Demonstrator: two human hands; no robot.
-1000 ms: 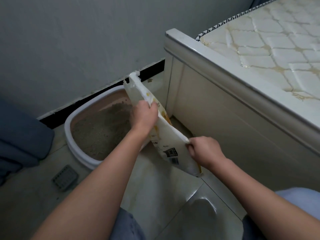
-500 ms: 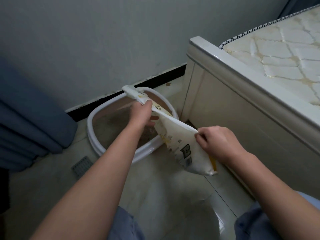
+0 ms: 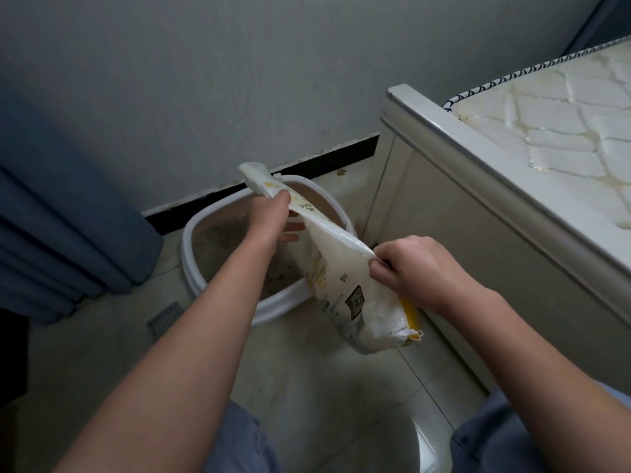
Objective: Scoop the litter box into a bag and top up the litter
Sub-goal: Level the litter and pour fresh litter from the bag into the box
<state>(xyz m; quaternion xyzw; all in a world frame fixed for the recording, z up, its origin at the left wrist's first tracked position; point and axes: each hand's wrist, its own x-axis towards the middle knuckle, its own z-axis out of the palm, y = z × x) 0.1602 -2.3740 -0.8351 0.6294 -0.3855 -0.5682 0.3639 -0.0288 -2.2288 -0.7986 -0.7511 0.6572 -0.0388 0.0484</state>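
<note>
Item: litter top-up, both hands on bag, viewed from head camera.

Risks, as judged from present positions:
- Right hand (image 3: 415, 273) pinches only a fold of the litter bag (image 3: 345, 278) along its near upper edge. Thin film may slip from so small a grip if the contents shift; bag would sag and drop toward the floor (image 3: 307, 387).
- Bag's lower end hangs outside the litter box (image 3: 273, 308), over bare tile. Should the opening lie at that end, litter would spill beside the box, not into it. Which end is open cannot be told.
- A quick tilt may send the load out in one rush, over the white rim.

Position of bag relative to grip:
- Right hand: fingers and thumb closed on the bag's edge; the bulk of the bag hangs below and left of this grip, its crumpled yellow-marked corner nearest the viewer.
- Left hand (image 3: 273, 220): closed round the narrowed, twisted far neck of the bag, thumb on top, some fingers extended beneath. The bag runs from this grip down and right toward the right hand.
- Bag held slung between the two hands, slanted, far end higher.

Beyond:
- Litter box on the floor, grey litter inside, bag's far half above it.
- Bed frame (image 3: 478, 216) just right of the box.
- Wall (image 3: 273, 80) behind.
</note>
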